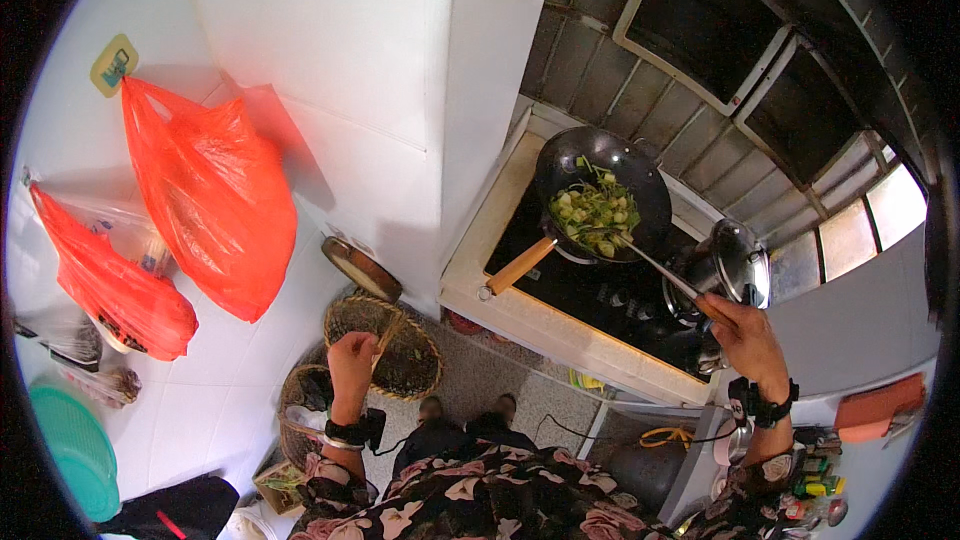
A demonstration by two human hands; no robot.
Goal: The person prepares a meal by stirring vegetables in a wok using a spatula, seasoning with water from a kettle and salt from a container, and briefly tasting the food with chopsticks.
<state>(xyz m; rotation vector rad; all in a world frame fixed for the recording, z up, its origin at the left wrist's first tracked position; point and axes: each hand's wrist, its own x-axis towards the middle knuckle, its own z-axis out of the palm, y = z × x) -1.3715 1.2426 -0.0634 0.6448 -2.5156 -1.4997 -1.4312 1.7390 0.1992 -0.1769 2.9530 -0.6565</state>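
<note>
My right hand (750,341) grips the wooden handle of a metal wok spatula (667,275). Its head rests among chopped green and pale vegetables (596,210) in a dark wok (646,180). The wok sits over a black gas hob (577,292), its wooden handle (523,266) pointing toward the lower left. My left hand (352,371) is raised with curled fingers, in line with the strip-like handle of a woven basket (409,360). I cannot tell whether it touches that handle or whether the fingers are fully closed.
A lidded steel pot (724,262) stands right of the wok. Red plastic bags (217,202) hang on the white wall at left. A second basket (296,397) and a green plastic basin (75,450) are at lower left. Bottles (817,484) stand at lower right.
</note>
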